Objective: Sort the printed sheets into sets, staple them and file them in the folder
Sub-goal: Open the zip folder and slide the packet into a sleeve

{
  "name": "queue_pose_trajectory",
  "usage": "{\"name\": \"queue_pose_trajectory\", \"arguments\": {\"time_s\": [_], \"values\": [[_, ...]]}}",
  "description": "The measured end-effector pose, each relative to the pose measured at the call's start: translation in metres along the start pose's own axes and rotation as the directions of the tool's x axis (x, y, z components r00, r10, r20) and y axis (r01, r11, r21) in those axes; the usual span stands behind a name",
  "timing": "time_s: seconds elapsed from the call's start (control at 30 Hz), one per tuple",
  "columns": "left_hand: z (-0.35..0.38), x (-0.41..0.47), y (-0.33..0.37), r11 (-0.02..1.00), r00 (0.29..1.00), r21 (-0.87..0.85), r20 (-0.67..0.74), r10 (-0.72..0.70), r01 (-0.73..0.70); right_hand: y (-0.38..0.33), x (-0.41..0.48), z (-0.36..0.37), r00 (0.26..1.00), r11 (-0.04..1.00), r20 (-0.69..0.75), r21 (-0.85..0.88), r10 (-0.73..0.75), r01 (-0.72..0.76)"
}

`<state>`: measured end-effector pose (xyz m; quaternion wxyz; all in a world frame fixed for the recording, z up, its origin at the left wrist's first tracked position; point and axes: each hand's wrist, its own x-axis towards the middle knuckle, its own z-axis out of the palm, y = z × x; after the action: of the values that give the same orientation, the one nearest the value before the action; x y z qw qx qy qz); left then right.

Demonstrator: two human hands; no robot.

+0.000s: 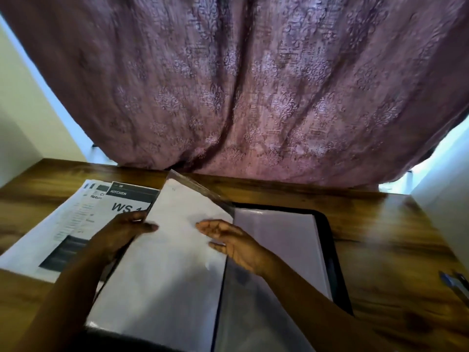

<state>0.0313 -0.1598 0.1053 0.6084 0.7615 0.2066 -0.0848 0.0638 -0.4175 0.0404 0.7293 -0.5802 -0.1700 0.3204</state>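
A black folder [327,240] with clear plastic sleeves lies open on the wooden table, in the middle of the view. A white sheet in a sleeve [172,250] covers its left page, and the sleeve's top right corner is lifted. My left hand [121,232] grips the left edge of that page, thumb on top. My right hand [228,240] lies flat on the page near the spine, fingers straight. Printed sheets [76,219] lie spread out to the left, the top one headed "KITCHEN".
The wooden table [380,237] has a purple patterned curtain [241,85] hanging behind its far edge. A blue and silver tool [454,283], possibly a stapler or pen, lies at the right edge. Pale walls stand on both sides.
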Motion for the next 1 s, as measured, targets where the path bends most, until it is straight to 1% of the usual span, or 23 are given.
{"name": "queue_pose_trajectory", "arguments": {"time_s": [0.03,0.07,0.1,0.13,0.17,0.2,0.23,0.27,0.37,0.43,0.5,0.6,0.67,0.73,0.8,0.9,0.97,1.0], "values": [[-0.008,0.010,-0.009,0.998,1.000,0.056,-0.016,-0.005,0.006,0.007,0.006,0.003,0.999,0.984,-0.028,-0.178,-0.017,0.011],[-0.014,0.021,-0.022,0.992,0.999,0.123,-0.033,-0.019,0.023,0.014,0.010,0.005,0.998,0.927,-0.047,-0.374,-0.042,0.021],[-0.019,0.029,-0.034,0.984,0.997,0.172,-0.058,-0.045,0.054,0.023,0.015,0.007,0.997,0.819,-0.042,-0.573,-0.065,0.029],[-0.021,0.037,-0.047,0.967,0.994,0.237,-0.085,-0.070,0.089,0.033,0.018,0.008,0.996,0.650,-0.019,-0.758,-0.090,0.044],[-0.022,0.043,-0.060,0.941,0.990,0.321,-0.117,-0.072,0.106,0.042,0.020,0.010,0.993,0.457,0.021,-0.886,-0.120,0.074],[-0.022,0.048,-0.071,0.901,0.987,0.419,-0.153,-0.051,0.111,0.050,0.020,0.011,0.987,0.294,0.063,-0.950,-0.150,0.106],[-0.021,0.051,-0.081,0.867,0.982,0.487,-0.188,-0.014,0.105,0.055,0.020,0.012,0.983,0.194,0.085,-0.974,-0.163,0.116],[-0.020,0.049,-0.087,0.855,0.975,0.511,-0.219,0.028,0.090,0.057,0.022,0.014,0.982,0.149,0.085,-0.983,-0.168,0.111],[-0.024,0.040,-0.092,0.823,0.946,0.568,-0.279,0.164,0.024,0.052,0.034,0.021,0.983,0.072,0.064,-0.994,-0.173,0.077],[-0.037,0.037,-0.092,0.801,0.928,0.599,-0.309,0.209,0.019,0.046,0.047,0.028,0.988,0.015,0.056,-0.998,-0.146,0.059],[-0.060,0.039,-0.094,0.823,0.899,0.567,-0.374,0.228,0.027,0.047,0.064,0.037,0.990,0.019,0.054,-0.998,-0.129,0.057],[-0.110,0.050,-0.100,0.853,0.864,0.518,-0.454,0.217,0.058,0.051,0.092,0.056,0.990,0.038,0.057,-0.997,-0.129,0.062],[-0.152,0.062,-0.109,0.834,0.839,0.540,-0.502,0.209,0.116,0.053,0.112,0.072,0.990,0.040,0.047,-0.998,-0.130,0.053],[-0.188,0.077,-0.119,0.785,0.817,0.591,-0.537,0.210,0.187,0.054,0.129,0.087,0.991,0.040,0.048,-0.998,-0.124,0.053],[-0.222,0.094,-0.128,0.744,0.820,0.618,-0.546,0.173,0.254,0.058,0.144,0.103,0.990,0.032,0.072,-0.997,-0.118,0.076],[-0.254,0.118,-0.138,0.755,0.850,0.577,-0.524,0.051,0.310,0.067,0.162,0.122,0.989,0.008,0.122,-0.992,-0.089,0.123],[-0.267,0.129,-0.141,0.727,0.872,0.615,-0.487,0.044,0.306,0.072,0.171,0.132,0.987,-0.063,0.153,-0.987,-0.054,0.150],[-0.271,0.133,-0.142,0.706,0.879,0.642,-0.474,0.057,0.300,0.074,0.175,0.136,0.990,-0.096,0.141,-0.986,-0.026,0.138]]}}
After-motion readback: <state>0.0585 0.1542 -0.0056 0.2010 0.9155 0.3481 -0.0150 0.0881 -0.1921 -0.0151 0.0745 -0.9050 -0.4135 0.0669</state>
